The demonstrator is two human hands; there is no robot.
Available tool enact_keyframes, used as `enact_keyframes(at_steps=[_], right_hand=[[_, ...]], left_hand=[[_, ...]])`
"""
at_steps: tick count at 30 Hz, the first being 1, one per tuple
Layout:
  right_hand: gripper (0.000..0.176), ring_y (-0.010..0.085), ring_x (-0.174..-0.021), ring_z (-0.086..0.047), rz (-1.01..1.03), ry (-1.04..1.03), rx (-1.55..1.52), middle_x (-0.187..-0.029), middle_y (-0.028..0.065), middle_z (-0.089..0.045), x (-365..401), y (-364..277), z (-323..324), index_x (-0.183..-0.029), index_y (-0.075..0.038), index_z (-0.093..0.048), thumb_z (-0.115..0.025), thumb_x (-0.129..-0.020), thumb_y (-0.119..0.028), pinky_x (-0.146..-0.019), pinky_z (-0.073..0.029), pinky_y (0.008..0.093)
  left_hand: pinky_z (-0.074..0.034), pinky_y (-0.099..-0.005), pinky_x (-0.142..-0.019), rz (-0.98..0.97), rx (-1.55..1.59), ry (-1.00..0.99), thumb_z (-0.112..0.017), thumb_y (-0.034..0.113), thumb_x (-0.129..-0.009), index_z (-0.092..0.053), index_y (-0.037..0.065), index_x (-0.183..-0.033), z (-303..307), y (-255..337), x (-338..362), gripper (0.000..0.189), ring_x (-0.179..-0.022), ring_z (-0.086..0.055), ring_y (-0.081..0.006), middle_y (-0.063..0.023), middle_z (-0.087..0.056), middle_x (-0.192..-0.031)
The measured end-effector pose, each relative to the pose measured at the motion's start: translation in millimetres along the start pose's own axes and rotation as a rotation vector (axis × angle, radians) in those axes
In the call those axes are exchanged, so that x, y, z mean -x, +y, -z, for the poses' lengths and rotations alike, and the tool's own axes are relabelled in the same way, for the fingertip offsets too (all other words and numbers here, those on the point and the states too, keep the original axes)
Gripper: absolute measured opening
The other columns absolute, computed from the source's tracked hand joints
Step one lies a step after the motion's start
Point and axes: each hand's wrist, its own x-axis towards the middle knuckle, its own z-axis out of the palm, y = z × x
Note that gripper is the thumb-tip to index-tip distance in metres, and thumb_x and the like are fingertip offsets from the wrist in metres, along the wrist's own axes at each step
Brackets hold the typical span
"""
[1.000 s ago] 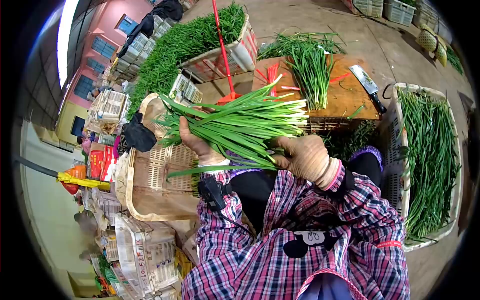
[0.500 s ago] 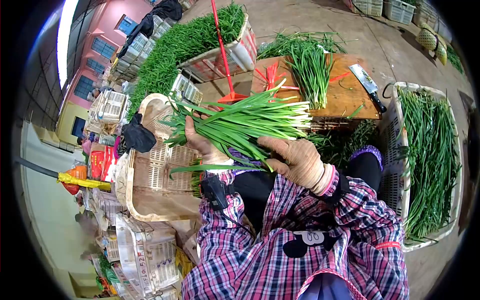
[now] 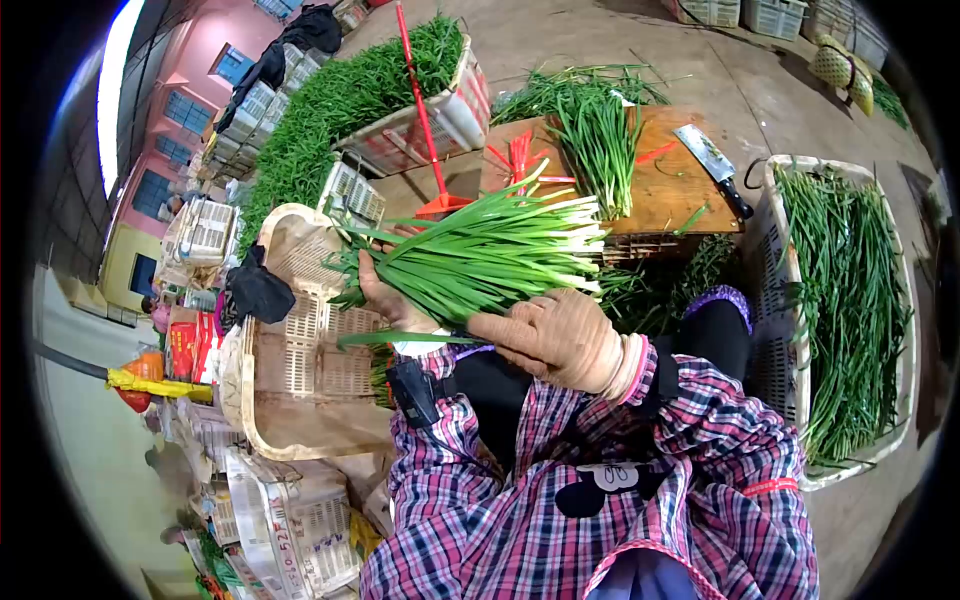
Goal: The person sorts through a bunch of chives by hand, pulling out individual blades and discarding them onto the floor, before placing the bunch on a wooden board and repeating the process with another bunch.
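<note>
My left hand (image 3: pixel 393 303) is closed around a bunch of garlic chives (image 3: pixel 480 250), green leaves to the left and pale stem ends to the right. Below the bunch, one stray chive leaf (image 3: pixel 405 339) sticks out sideways. My right hand (image 3: pixel 560 340), in a tan glove, is at the lower edge of the bunch, its fingertips together at the right end of that leaf. Beyond the bunch, another pile of chives (image 3: pixel 600 150) lies on a wooden board (image 3: pixel 665 200), with a cleaver (image 3: pixel 712 165) and red ties (image 3: pixel 520 158) beside it.
To my right stands a white crate (image 3: pixel 795 300) full of chives. A beige basket (image 3: pixel 270 400) is at my left. Farther off are a heaped crate of greens (image 3: pixel 465 110), a red long-handled dustpan (image 3: pixel 440 204) and stacked crates (image 3: pixel 300 530).
My right hand has moved left and slightly down along the bunch, and its fingers have come together at the stray leaf. My left hand keeps its hold. The whole view has shifted a little.
</note>
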Motion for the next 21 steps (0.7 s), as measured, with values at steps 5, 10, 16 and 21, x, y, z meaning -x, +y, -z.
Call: enact_keyframes(at_steps=[5,10,16,21], right_hand=[[0.042,0.0225,-0.067,-0.059,0.121,-0.324,0.250,-0.077,0.0008,-0.055,-9.7,-6.8,-5.5,-0.121,-0.032,-0.050,-0.053,-0.081,-0.020,-0.057,-0.048,0.0362],[0.022,0.0234,-0.081,-0.061,0.097,-0.469,0.212,-0.089,-0.0002,-0.059,-5.1,-2.7,-13.5,-0.100,-0.022,-0.061,-0.059,-0.078,-0.023,-0.065,-0.050,0.0386],[0.013,0.0244,-0.067,-0.062,-0.147,-0.156,-0.248,-0.078,0.0052,-0.061,18.3,6.1,6.7,-0.093,-0.014,-0.065,-0.065,-0.081,-0.020,-0.058,-0.048,0.0363],[0.022,0.0279,-0.067,-0.062,-0.368,0.029,-0.450,-0.074,0.0087,-0.062,23.6,12.0,-0.7,-0.088,-0.011,-0.065,-0.071,-0.078,-0.029,-0.059,-0.049,0.0348]], left_hand=[[-0.043,-0.0347,-0.093,0.052,-0.108,-0.029,-0.062,0.038,-0.083,-0.060,0.012,-0.095,-13.0,-22.7,10.2,0.028,-0.104,-0.052,-0.0175,-0.0032,-0.059,-0.100],[-0.045,-0.0345,-0.093,0.018,-0.099,-0.095,-0.059,0.032,-0.087,-0.056,0.003,-0.104,1.8,-15.6,8.7,0.034,-0.107,-0.050,-0.0203,-0.0103,-0.054,-0.112],[-0.046,-0.0340,-0.088,0.137,0.173,-0.213,-0.059,0.039,-0.085,-0.050,0.005,-0.116,18.3,6.7,2.7,0.047,-0.103,-0.053,-0.0176,-0.0060,-0.054,-0.109],[-0.041,-0.0347,-0.096,-0.165,-0.207,0.027,-0.061,0.036,-0.085,-0.056,0.006,-0.112,0.8,-11.4,8.5,0.041,-0.106,-0.051,-0.0193,-0.0067,-0.057,-0.110]])
